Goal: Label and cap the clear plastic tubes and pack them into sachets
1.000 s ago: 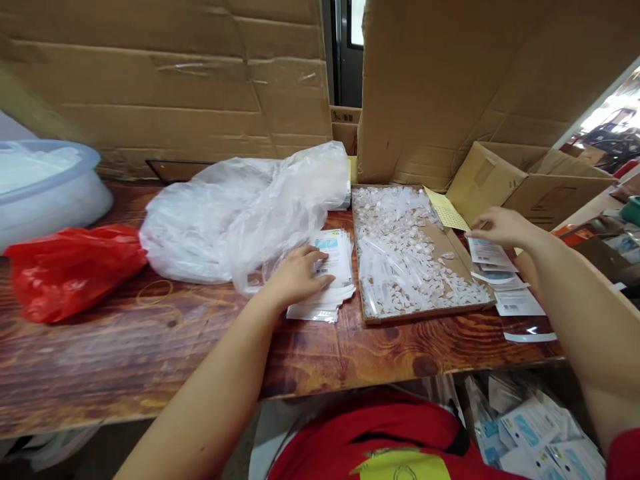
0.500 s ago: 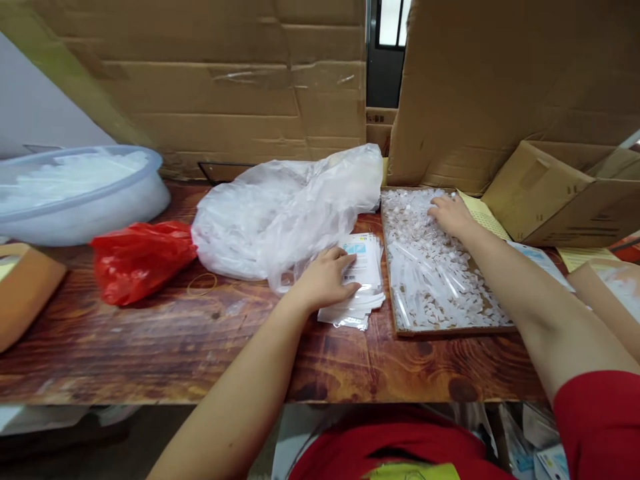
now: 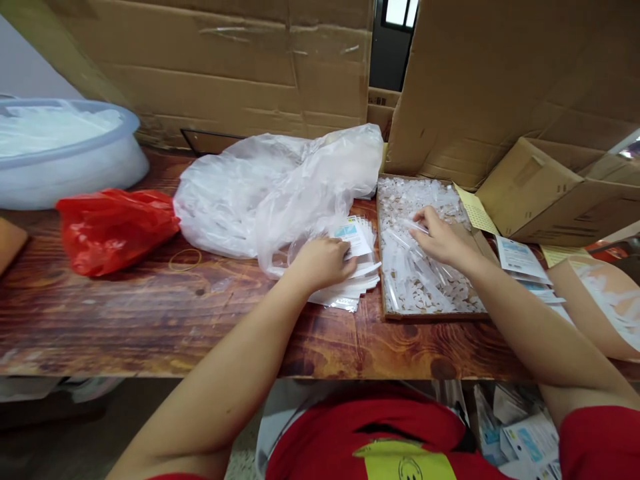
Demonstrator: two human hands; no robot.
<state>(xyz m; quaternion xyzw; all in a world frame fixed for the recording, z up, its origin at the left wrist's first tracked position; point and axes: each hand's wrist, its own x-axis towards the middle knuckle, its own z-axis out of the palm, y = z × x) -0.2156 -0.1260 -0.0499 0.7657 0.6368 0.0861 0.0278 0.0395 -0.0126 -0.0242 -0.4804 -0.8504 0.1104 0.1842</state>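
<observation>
My left hand [image 3: 327,263] is over a fanned stack of white printed packets [image 3: 345,293] on the table. Its thumb and fingers close on the top packet [image 3: 354,235], whose lower edge stands a little off the stack. My right hand [image 3: 440,239] is above a shallow cardboard tray [image 3: 389,316] filled with small clear plastic pieces [image 3: 420,190] and longer clear tubes [image 3: 395,287]. Between its thumb and fingertips is a slim clear plastic tube [image 3: 416,227], partly hidden by the fingers.
A white plastic bag [image 3: 235,193] lies left of the stack, beside a red bag [image 3: 117,230] and a rubber band [image 3: 185,261]. A blue-rimmed tub [image 3: 75,163] stands at far left. More packets [image 3: 523,260] and a cardboard box [image 3: 545,193] sit on the right.
My right hand has moved from the tray's back toward me and left, now with a slim tube in its fingers. My left hand has closed on the top packet. The view has shifted.
</observation>
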